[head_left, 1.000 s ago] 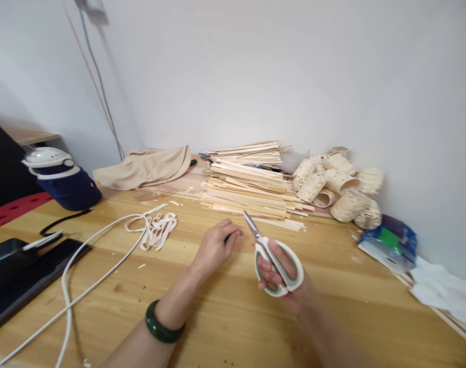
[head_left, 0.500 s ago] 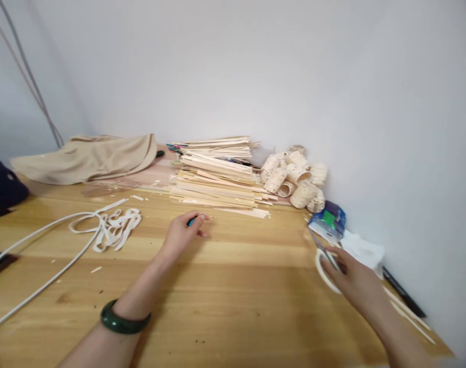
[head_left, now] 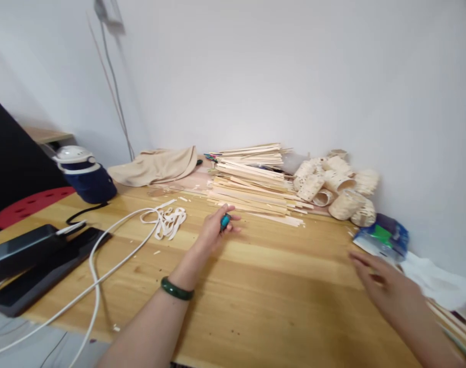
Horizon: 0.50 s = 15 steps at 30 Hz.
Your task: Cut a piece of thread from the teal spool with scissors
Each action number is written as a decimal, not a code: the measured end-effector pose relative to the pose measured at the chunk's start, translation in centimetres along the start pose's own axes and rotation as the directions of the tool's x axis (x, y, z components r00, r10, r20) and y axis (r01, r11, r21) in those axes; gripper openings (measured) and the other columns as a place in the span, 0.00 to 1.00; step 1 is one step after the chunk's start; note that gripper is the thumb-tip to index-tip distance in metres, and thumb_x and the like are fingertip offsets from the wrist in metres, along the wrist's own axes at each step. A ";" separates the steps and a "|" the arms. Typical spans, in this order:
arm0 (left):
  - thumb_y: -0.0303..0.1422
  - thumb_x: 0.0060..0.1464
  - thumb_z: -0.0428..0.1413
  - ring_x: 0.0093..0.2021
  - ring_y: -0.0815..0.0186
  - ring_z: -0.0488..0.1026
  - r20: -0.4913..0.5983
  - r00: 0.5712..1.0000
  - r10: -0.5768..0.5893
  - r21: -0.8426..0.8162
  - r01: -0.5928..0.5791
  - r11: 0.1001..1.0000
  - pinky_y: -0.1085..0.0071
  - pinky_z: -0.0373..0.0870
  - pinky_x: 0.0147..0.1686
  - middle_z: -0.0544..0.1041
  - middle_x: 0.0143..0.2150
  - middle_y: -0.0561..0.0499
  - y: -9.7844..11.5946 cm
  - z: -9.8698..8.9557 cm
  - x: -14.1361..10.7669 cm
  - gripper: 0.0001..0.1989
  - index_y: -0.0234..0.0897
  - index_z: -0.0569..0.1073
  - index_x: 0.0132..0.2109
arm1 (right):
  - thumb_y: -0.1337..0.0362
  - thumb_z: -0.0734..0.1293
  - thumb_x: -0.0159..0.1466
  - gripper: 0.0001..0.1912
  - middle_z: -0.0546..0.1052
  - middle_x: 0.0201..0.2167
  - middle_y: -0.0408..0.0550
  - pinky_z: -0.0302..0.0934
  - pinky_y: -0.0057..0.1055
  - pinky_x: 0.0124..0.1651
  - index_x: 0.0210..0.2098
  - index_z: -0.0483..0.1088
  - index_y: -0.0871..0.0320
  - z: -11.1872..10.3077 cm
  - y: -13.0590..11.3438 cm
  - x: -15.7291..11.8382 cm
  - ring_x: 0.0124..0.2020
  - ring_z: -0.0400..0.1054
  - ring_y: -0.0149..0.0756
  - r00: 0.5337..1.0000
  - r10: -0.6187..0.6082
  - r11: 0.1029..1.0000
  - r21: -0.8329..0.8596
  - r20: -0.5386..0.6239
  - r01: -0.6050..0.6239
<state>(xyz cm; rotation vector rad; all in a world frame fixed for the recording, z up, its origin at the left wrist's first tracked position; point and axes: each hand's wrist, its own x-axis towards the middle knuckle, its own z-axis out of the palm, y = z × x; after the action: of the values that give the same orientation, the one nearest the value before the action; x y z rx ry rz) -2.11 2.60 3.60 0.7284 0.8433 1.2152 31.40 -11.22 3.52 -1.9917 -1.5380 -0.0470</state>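
Note:
My left hand [head_left: 213,231] rests above the wooden table with its fingers curled on a small teal object [head_left: 225,221], just in front of a stack of pale wooden strips [head_left: 251,191]. A dark green bangle [head_left: 177,288] circles my left wrist. My right hand [head_left: 382,280], blurred by motion, is open with its fingers apart and nothing visible in it. It hovers just below a blue and green packet [head_left: 382,237]. No scissors show in this view.
Woven pale rings [head_left: 334,186] are heaped behind the packet. A tangle of white strips [head_left: 165,222] and a white cable [head_left: 102,260] lie left, near a dark flat tablet-like device [head_left: 25,260]. Tan cloth [head_left: 154,166], a navy-and-white container [head_left: 85,175] and white tissue [head_left: 436,281] are nearby.
The scissors seen earlier in my right hand no longer show, and that hand is now open. The teal object is plainer in my left hand. The view has swung back to the left.

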 end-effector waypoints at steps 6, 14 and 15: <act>0.37 0.62 0.50 0.15 0.78 0.62 0.032 0.999 -0.019 -0.058 0.021 0.998 0.76 0.73 0.21 0.78 0.30 0.44 0.7 -0.2 0.1 0.16 0.26 0.76 0.42 | 0.56 0.64 0.61 0.16 0.72 0.50 0.54 0.71 0.39 0.40 0.46 0.73 0.53 8.5 -13.2 1.6 0.48 0.69 0.44 0.951 -0.240 0.695 0.719 0.193 0.029; 0.28 0.51 0.60 0.17 0.78 0.63 0.009 0.999 -0.042 -0.062 0.043 0.997 0.80 0.67 0.17 0.77 0.29 0.47 0.5 -0.2 0.3 0.07 0.28 0.78 0.37 | 0.56 0.70 0.56 0.29 0.75 0.43 0.51 0.67 0.29 0.28 0.56 0.66 0.53 14.1 -16.9 3.0 0.37 0.70 0.37 0.868 -0.257 0.500 0.827 0.425 -0.257; 0.28 0.51 0.60 0.17 0.77 0.63 0.014 0.999 -0.050 -0.058 0.051 0.997 0.79 0.66 0.17 0.77 0.29 0.47 0.4 -0.1 0.2 0.07 0.27 0.78 0.37 | 0.54 0.70 0.55 0.26 0.76 0.36 0.49 0.64 0.27 0.24 0.52 0.70 0.55 14.5 -16.9 2.9 0.31 0.69 0.35 0.850 -0.260 0.503 0.816 0.458 -0.286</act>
<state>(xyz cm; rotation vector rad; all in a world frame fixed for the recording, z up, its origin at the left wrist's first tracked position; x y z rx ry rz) -2.31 2.89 3.84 0.6633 0.8085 1.1842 12.53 0.57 0.41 -1.1662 -1.3857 1.1860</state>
